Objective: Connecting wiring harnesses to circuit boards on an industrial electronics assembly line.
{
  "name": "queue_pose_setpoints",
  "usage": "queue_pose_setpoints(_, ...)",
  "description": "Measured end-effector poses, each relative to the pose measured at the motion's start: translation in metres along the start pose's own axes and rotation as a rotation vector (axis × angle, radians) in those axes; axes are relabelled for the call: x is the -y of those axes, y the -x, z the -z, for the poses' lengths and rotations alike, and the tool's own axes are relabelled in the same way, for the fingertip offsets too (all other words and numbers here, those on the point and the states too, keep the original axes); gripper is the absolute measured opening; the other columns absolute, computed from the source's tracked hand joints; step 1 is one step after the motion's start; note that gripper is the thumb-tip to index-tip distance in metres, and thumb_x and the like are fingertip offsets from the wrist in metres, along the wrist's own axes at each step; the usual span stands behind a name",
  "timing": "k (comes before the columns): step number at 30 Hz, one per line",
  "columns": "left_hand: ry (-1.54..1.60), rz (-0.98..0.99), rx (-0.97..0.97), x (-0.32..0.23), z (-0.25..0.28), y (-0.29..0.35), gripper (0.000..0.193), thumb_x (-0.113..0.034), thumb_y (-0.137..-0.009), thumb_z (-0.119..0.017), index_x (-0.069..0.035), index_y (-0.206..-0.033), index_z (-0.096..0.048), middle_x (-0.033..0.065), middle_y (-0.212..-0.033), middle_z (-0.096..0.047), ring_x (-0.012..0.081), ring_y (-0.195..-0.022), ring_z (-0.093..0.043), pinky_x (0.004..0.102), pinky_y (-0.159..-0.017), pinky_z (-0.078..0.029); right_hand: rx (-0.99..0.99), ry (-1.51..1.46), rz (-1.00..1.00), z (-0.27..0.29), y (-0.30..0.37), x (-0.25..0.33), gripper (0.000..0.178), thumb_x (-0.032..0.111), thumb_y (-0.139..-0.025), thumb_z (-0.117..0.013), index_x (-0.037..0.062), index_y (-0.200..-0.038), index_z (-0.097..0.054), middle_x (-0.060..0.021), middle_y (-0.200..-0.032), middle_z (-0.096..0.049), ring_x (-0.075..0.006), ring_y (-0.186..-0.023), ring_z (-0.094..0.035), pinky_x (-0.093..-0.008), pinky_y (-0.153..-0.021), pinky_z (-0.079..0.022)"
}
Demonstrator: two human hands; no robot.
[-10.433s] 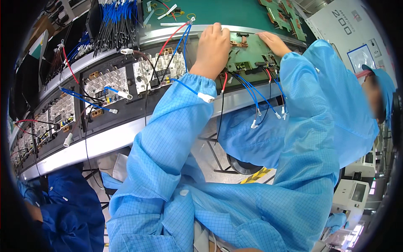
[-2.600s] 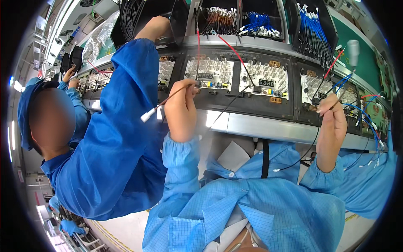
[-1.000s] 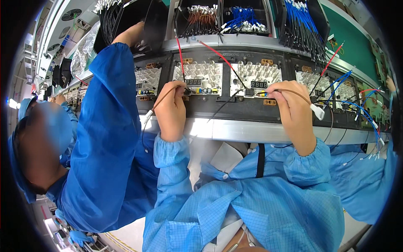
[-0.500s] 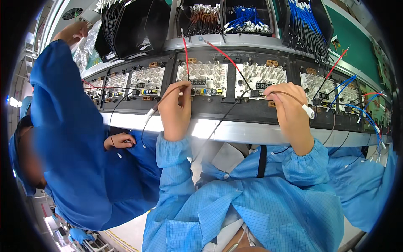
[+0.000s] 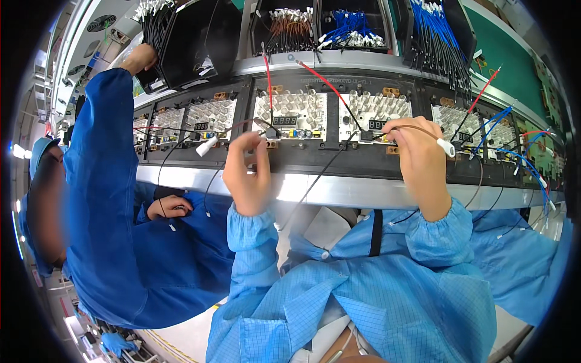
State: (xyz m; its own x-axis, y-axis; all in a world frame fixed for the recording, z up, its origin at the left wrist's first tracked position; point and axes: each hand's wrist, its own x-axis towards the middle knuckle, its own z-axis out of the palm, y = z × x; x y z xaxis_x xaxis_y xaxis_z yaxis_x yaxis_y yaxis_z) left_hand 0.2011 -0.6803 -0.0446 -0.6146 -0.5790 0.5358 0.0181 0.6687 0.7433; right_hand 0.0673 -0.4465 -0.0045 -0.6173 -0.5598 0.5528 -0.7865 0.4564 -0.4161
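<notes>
My left hand is just in front of a white circuit board with a digit display. Its thumb and fingers are apart with nothing between them. A brown wire with a white sleeved end runs left from that board's black block, beyond my fingers. Over the board to the right, my right hand pinches a brown wire close to a black block. This wire's white ring end hangs beside my knuckles. Whether its tip is inside the block is hidden. Red-and-black wires stand up from both boards.
A dark fixture rail carries several more boards. Behind it are bins of brown wires, blue wires and black wires. On the left, a co-worker in dark blue reaches to the black wires. Loose wires hang over the metal edge.
My left hand has let go of its brown wire and drawn back toward me; the wire stays at the board. The right hand barely moved. The co-worker's raised hand moved right, to the black wires.
</notes>
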Motion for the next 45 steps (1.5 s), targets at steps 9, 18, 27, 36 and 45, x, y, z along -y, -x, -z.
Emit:
queue_pose_setpoints(9, -0.145, -0.279, 0.020, 0.033, 0.017, 0.039, 0.014, 0.009, -0.086, -0.059, 0.001, -0.095, -0.063, 0.0114, -0.085, -0.065, 0.0184, -0.072, -0.063, 0.0263, -0.064, -0.048, -0.037, -0.001, 0.042, -0.007, -0.006, -0.002, 0.008, 0.003, -0.085, -0.057, 0.0049, -0.083, -0.065, -0.0051, -0.082, -0.066, -0.0242, -0.077, -0.058, -0.0353, -0.076, -0.040)
queue_pose_setpoints(18, -0.129, -0.527, -0.029, 0.037, 0.021, 0.035, 0.023, 0.012, -0.067, -0.058, -0.002, -0.083, -0.066, 0.0106, -0.069, -0.063, 0.0267, -0.062, -0.061, 0.0330, -0.057, -0.049, 0.004, 0.046, 0.017, -0.003, -0.007, 0.006, 0.005, 0.003, -0.081, -0.056, 0.0040, -0.080, -0.061, -0.0004, -0.089, -0.067, -0.0222, -0.080, -0.056, -0.0344, -0.078, -0.041)
queue_pose_setpoints(27, -0.137, -0.444, -0.020, 0.034, 0.036, 0.035, 0.017, -0.001, -0.062, -0.067, -0.008, -0.077, -0.070, 0.0074, -0.072, -0.064, 0.0256, -0.064, -0.061, 0.0320, -0.055, -0.048, 0.047, 0.089, 0.081, 0.006, -0.015, 0.034, 0.012, 0.002, -0.087, -0.052, -0.0013, -0.080, -0.060, -0.0077, -0.085, -0.067, -0.0274, -0.082, -0.060, -0.0371, -0.083, -0.042)
queue_pose_setpoints(36, -0.168, -0.500, -0.010, 0.033, 0.052, 0.032, 0.018, -0.005, -0.062, -0.065, -0.011, -0.077, -0.071, 0.0050, -0.076, -0.067, 0.0244, -0.068, -0.063, 0.0316, -0.058, -0.051, 0.073, 0.124, 0.061, 0.005, -0.017, 0.041, 0.009, -0.001, -0.084, -0.054, 0.0032, -0.084, -0.061, -0.0057, -0.087, -0.065, -0.0262, -0.082, -0.057, -0.0374, -0.080, -0.041)
queue_pose_setpoints(45, -0.090, -0.441, -0.021, 0.021, 0.051, 0.040, 0.016, 0.001, -0.064, -0.064, -0.007, -0.078, -0.069, 0.0074, -0.074, -0.065, 0.0256, -0.066, -0.061, 0.0344, -0.058, -0.049, 0.056, 0.192, 0.107, 0.022, 0.010, 0.062, 0.031, -0.001, -0.079, -0.056, 0.0082, -0.108, -0.063, -0.0074, -0.086, -0.059, -0.0262, -0.086, -0.057, -0.0376, -0.076, -0.041)
